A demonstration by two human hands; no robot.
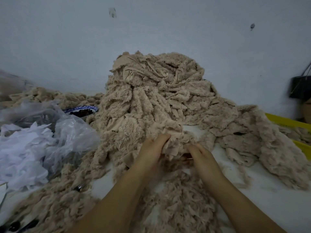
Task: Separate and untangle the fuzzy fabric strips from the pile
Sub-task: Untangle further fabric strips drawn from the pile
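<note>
The left hand [152, 149] is pinching a bunched fold of one fuzzy strip [175, 140] between thumb and fingers at the near foot of the pile [151, 91]. The right hand [201, 156] is closing its curled fingers on the same bunch just beside it, with the fingertips tucked under the fabric and partly hidden. The pile is sitting at the middle of the white tabletop [262, 204], heaped against the wall, with loose strips spreading to both sides and toward the person.

Judgement on the step in hand: the held strip is being worked free of the heap. It would go best with one hand anchoring the bunch while the other is drawing outward slowly along the strip's length, feeling for snags and avoiding a sharp tug, since the fuzzy pile is likely to be clinging to neighbouring strips and shedding fluff.

Count: one main pile; the strips within it are too tangled to number. Two hands are engaged. One blue-patterned bowl [82, 111] of dark items is standing left of the pile. One clear plastic bag [67, 132] holding white scraps [23, 155] is lying at the left. One yellow container [289, 122] is showing at the right edge.
</note>
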